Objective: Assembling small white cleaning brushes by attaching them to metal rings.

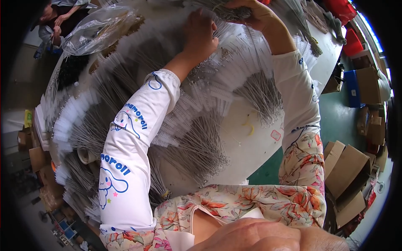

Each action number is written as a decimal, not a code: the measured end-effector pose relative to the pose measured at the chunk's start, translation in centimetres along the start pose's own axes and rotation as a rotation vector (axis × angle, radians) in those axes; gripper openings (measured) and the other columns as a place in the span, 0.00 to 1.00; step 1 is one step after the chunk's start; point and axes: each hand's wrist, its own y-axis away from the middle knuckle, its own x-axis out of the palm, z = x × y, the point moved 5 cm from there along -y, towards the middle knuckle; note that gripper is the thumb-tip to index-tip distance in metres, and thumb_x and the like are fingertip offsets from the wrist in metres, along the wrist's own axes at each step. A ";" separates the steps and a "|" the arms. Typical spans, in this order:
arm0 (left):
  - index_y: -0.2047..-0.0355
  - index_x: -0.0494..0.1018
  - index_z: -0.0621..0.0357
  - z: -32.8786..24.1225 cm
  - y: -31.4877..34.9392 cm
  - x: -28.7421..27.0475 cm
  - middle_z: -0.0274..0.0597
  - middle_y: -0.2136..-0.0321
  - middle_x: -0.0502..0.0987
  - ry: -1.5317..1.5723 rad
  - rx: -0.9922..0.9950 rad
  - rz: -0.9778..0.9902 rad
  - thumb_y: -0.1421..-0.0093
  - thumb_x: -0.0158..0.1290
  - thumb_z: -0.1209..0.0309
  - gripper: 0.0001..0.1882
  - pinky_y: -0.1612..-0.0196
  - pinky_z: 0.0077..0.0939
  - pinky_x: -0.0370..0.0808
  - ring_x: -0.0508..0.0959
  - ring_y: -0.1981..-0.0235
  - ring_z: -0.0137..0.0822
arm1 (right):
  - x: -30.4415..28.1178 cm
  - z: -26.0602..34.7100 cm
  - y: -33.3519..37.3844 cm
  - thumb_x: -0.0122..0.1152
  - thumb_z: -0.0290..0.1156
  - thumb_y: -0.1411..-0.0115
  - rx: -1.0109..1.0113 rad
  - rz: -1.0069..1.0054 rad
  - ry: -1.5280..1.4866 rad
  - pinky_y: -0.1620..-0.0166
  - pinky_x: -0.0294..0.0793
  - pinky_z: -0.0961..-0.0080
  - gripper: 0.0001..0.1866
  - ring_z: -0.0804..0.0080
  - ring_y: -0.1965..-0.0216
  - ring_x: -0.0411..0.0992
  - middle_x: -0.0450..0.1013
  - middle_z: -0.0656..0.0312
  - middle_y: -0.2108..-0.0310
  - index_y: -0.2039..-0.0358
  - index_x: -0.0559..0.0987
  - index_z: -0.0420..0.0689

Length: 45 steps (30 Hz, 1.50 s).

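Gripping a wire bundle (231, 14), right fingers (253, 6) are curled.

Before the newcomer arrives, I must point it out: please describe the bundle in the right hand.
Start at the big white table and look to the right hand at the top of the view. It grips a grey wiry bundle. That grip sets it apart from the bundles lying on the table.

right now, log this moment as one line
left hand: curled, grip unclear | right hand: holding wire bundle | brushes: piled on table
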 end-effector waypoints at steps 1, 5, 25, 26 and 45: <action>0.68 0.67 0.55 -0.2 0.1 -0.3 0.56 0.50 0.62 -0.082 0.020 -0.055 0.64 0.63 0.65 0.23 0.45 0.38 0.59 0.61 0.46 0.52 | -0.3 -0.1 0.0 0.56 0.16 0.53 0.001 -0.003 -0.001 0.62 0.76 0.72 0.14 0.67 0.69 0.74 0.74 0.58 0.70 0.64 0.74 0.40; 0.65 0.67 0.55 -2.0 -0.1 -0.5 0.57 0.47 0.59 -0.013 -0.064 0.099 0.66 0.64 0.62 0.27 0.46 0.49 0.58 0.58 0.44 0.53 | -1.6 -0.6 -0.1 0.57 0.17 0.54 0.023 -0.025 0.020 0.64 0.76 0.74 0.11 0.68 0.70 0.74 0.74 0.59 0.72 0.67 0.75 0.41; 0.47 0.59 0.53 -2.8 0.4 0.5 0.51 0.38 0.43 -0.409 -0.272 0.211 0.53 0.57 0.67 0.32 0.54 0.69 0.61 0.49 0.40 0.60 | -3.4 -0.3 0.2 0.60 0.24 0.52 0.069 -0.058 0.161 0.57 0.76 0.73 0.17 0.68 0.62 0.74 0.74 0.57 0.63 0.59 0.74 0.39; 0.47 0.59 0.53 -2.7 0.4 0.4 0.51 0.38 0.43 -0.416 -0.276 0.207 0.53 0.57 0.67 0.32 0.54 0.69 0.61 0.49 0.40 0.60 | -2.7 -0.2 0.2 0.60 0.24 0.51 0.055 -0.048 0.120 0.57 0.76 0.72 0.17 0.67 0.62 0.74 0.74 0.56 0.63 0.59 0.73 0.39; 0.50 0.58 0.48 -3.9 0.5 -2.3 0.53 0.40 0.45 -0.302 -0.284 0.272 0.55 0.54 0.80 0.31 0.52 0.51 0.68 0.55 0.44 0.59 | 0.5 3.6 -1.4 0.63 0.24 0.54 0.102 -0.153 0.047 0.58 0.77 0.68 0.19 0.63 0.60 0.73 0.72 0.53 0.61 0.59 0.73 0.39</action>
